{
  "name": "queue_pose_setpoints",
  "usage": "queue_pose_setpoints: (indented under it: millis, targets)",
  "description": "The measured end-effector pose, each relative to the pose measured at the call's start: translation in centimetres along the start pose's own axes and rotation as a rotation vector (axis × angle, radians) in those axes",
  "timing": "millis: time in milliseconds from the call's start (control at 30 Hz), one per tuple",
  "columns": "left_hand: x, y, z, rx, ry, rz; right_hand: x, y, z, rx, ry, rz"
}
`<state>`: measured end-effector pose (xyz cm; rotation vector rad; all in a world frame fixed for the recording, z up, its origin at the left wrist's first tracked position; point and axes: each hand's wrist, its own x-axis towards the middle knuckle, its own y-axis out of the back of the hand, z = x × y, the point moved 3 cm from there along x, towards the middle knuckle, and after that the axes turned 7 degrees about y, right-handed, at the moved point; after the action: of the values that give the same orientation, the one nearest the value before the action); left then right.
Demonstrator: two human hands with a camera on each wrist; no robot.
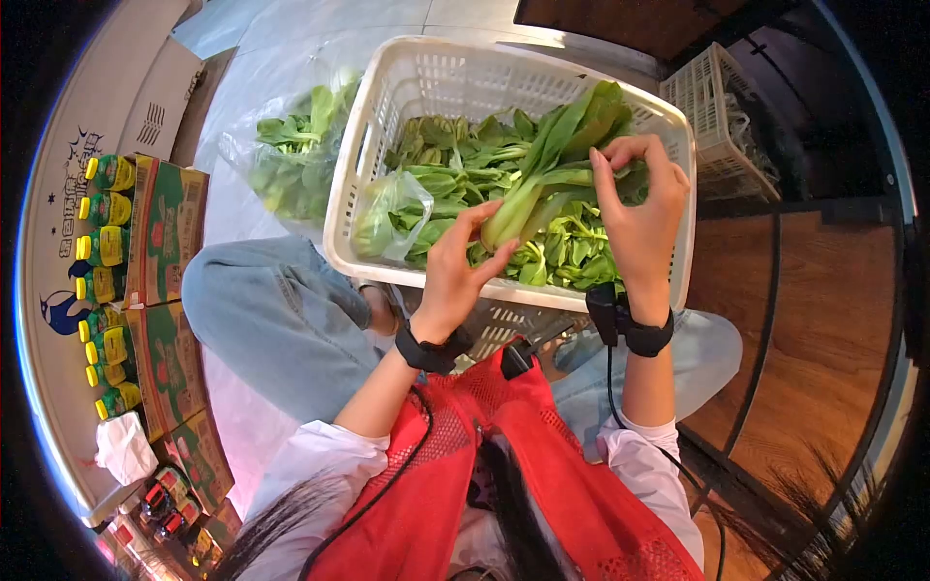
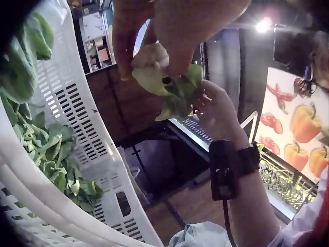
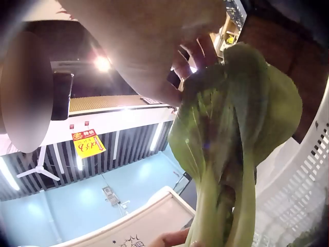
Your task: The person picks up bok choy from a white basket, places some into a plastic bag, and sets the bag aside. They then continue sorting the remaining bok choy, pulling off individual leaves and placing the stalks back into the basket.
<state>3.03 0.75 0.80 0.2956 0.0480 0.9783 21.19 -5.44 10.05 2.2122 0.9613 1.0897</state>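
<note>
A head of bok choy (image 1: 528, 198) is held slantwise over the crate, its pale base toward me and its dark green leaves toward the far right. With thumb and fingers my left hand (image 1: 453, 274) grips the base. My right hand (image 1: 644, 218) pinches at the leafy side with thumb and forefinger. In the left wrist view the bok choy's base (image 2: 151, 69) shows below the left hand (image 2: 180, 31), with the right hand (image 2: 218, 110) behind it. The right wrist view shows leaves and stalks (image 3: 226, 128) up close, with left fingertips (image 3: 172, 239) at the bottom.
A white plastic crate (image 1: 341, 208) in front of me holds more leafy greens (image 1: 572, 247) and a clear bag (image 1: 397, 218). Another bag of greens (image 1: 305, 145) lies left of it. Boxes (image 1: 170, 232) with yellow-capped bottles (image 1: 102, 247) line the left; a second crate (image 1: 702, 92) stands right.
</note>
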Motion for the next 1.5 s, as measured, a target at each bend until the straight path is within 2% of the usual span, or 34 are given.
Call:
queue_pose_setpoints:
  millis: [100,200,300,400,500,600,800,900,1000,1100,1300,1500]
  targets:
    - [0.1,0.0,0.0,-0.011,-0.002,-0.013,0.2,-0.3,-0.5,0.141,-0.034,0.094]
    - [0.1,-0.1,0.0,0.017,0.022,-0.049,0.0,-0.2,0.6,0.173,-0.165,0.068]
    - [0.1,-0.1,0.1,0.101,-0.025,-0.059,0.1,-0.4,0.6,-0.008,-0.158,0.061]
    - [0.0,-0.3,-0.2,0.112,-0.059,-0.029,0.1,-0.4,1.2,0.036,-0.168,0.076]
    - [0.1,-0.4,-0.1,0.127,0.009,-0.054,0.3,-0.2,1.4,0.247,-0.218,0.133]
    - [0.3,-0.7,-0.7,0.155,-0.060,-0.033,0.4,0.0,1.7,0.167,-0.145,0.134]
    - [0.4,-0.8,-0.8,0.203,-0.107,-0.042,0.7,-0.7,1.6,0.288,-0.188,0.173]
    - [0.4,-0.8,-0.7,0.255,-0.077,-0.077,0.6,-0.4,1.6,0.096,-0.305,0.080]
    - [0.3,-0.8,-0.9,0.247,-0.063,-0.035,0.2,-1.2,3.1,0.356,-0.295,0.055]
    - [0.5,-0.5,-1.1,0.267,-0.054,-0.016,0.1,-1.3,4.2,0.496,-0.272,0.042]
    - [0.6,-0.5,-1.0,0.265,-0.068,-0.009,0.1,-1.0,4.9,0.577,-0.319,0.061]
    - [0.7,-0.5,-0.8,0.265,-0.074,-0.025,0.2,0.0,5.4,0.492,-0.312,0.165]
